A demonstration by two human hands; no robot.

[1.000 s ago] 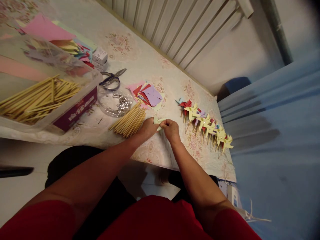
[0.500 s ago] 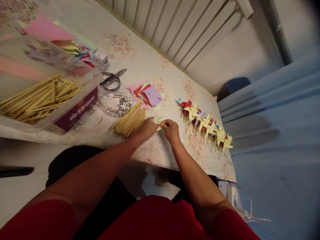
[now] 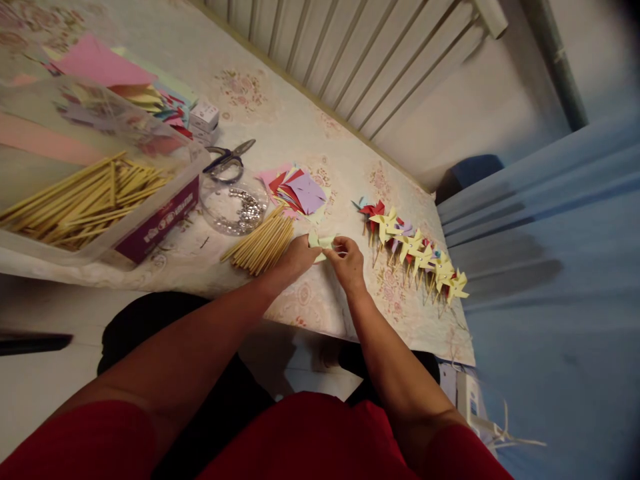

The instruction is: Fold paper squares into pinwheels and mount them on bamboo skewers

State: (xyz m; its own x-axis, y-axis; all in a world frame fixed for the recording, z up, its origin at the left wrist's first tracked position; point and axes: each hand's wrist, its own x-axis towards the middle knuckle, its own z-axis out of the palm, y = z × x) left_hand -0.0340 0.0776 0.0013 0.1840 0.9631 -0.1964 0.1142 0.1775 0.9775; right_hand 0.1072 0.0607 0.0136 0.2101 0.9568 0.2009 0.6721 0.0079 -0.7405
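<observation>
My left hand (image 3: pixel 294 259) and my right hand (image 3: pixel 346 261) meet over the table and pinch a small pale green paper piece (image 3: pixel 319 240) between them. Both hands have their fingers closed on it. A loose bundle of wooden sticks (image 3: pixel 261 245) lies just left of my left hand. A row of finished paper pinwheels (image 3: pixel 414 252), mostly yellow with red and purple ones, lies to the right of my right hand. A pile of cut coloured paper squares (image 3: pixel 298 190) sits just beyond the hands.
A clear round dish of silver pins (image 3: pixel 234 205) and scissors (image 3: pixel 227 160) lie behind the sticks. A clear plastic box (image 3: pixel 117 243) holding more sticks stands at the left, with coloured paper sheets (image 3: pixel 95 63) and small white boxes (image 3: pixel 204 117) behind. A radiator (image 3: pixel 360 60) runs along the table's far side.
The view has shifted slightly. My right hand's fingers have moved a little on the green paper piece; both hands stay in the same spot.
</observation>
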